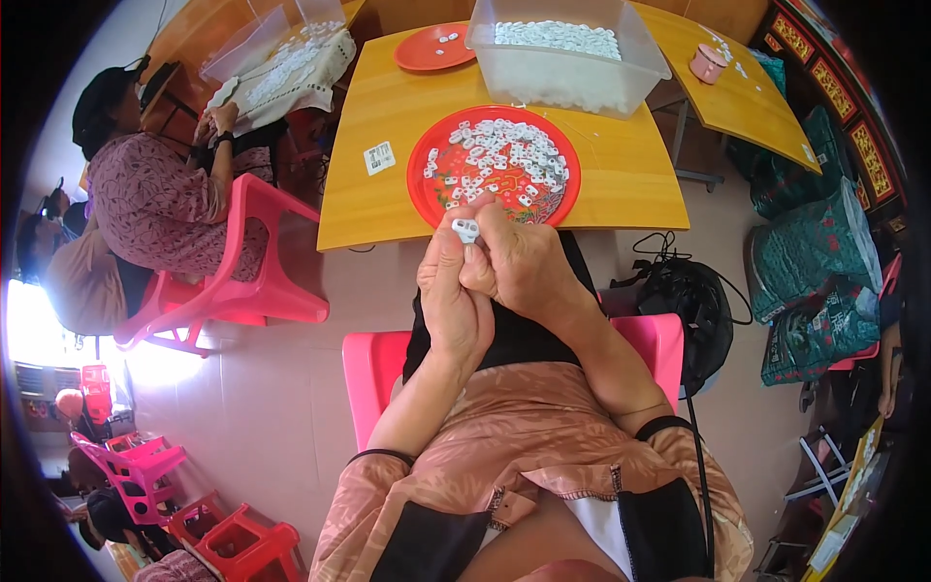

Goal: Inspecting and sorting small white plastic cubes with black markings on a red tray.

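Head view looks down on a yellow table (388, 184), the largest thing here, with a second yellow table (747, 92) angled at its right. On the near table stand one clear plastic bin (567, 82) heaped with small white pieces and two red plates: the big one (427, 189) close to the person, scattered with too many pieces to count, likely kept within easy reach, and a smaller one (427, 53) farther back holding only a few. Both hands meet just below the big plate's rim. The left hand (451, 291) and right hand (519, 267) are pressed together, fingertips pinching one small white piece (466, 230) between them, raised close for fine work.
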Action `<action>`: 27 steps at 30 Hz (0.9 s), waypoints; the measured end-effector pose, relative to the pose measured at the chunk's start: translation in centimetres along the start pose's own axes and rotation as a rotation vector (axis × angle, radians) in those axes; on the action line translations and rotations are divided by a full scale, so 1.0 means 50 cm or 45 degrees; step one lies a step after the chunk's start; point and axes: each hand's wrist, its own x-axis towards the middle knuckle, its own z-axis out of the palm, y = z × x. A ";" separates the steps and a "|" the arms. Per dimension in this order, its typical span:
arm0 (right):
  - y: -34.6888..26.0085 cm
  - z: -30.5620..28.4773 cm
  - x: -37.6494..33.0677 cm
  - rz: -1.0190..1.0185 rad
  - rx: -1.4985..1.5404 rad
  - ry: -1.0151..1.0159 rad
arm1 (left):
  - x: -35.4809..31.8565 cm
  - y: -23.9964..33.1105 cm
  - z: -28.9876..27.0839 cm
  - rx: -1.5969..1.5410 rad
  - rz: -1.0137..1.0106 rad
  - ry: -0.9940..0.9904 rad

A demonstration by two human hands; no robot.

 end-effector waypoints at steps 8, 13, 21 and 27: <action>0.030 0.033 -0.011 -0.098 -0.015 0.058 | 0.002 -0.008 -0.014 0.036 -0.018 -0.018; 0.032 0.044 -0.011 -0.025 0.076 0.064 | 0.018 -0.016 -0.020 0.049 -0.001 0.030; 0.014 -0.087 0.021 0.356 0.590 -0.843 | 0.017 0.010 -0.003 0.192 0.176 0.132; 0.055 -0.124 0.090 0.752 1.182 0.120 | 0.010 0.030 0.013 0.290 0.199 0.153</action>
